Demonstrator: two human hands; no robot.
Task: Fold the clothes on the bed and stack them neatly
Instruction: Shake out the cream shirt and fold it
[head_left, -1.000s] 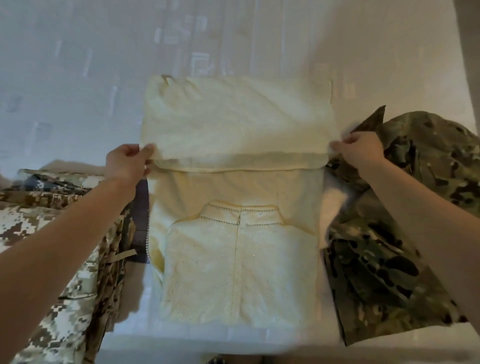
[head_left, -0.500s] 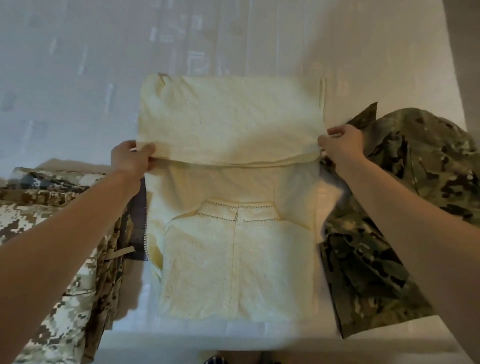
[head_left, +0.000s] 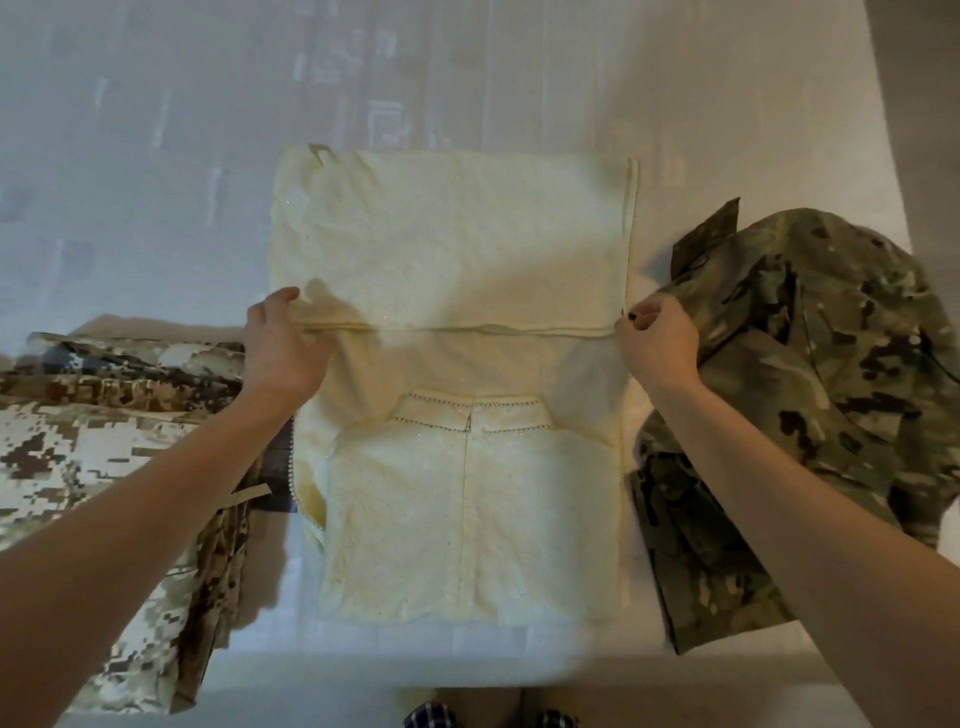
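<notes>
Your left hand (head_left: 283, 348) and right hand (head_left: 657, 338) each have a pinching grip on the cream garment's (head_left: 452, 249) folded edge; it looks soft, light and floppy, so hold the corners.

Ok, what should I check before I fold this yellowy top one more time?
1. Left hand grips the cream top at its upper layer's edge: ok.
2. Right hand pinches the other end: ok.
3. That edge runs level across: ok.
4. Side edges line up: not ok, the left side steps in lower down.
5. Loose camouflage jacket clear of the top: not ok, it lies against the right side.
6. Folded camouflage stack lies on the left: ok.
</notes>
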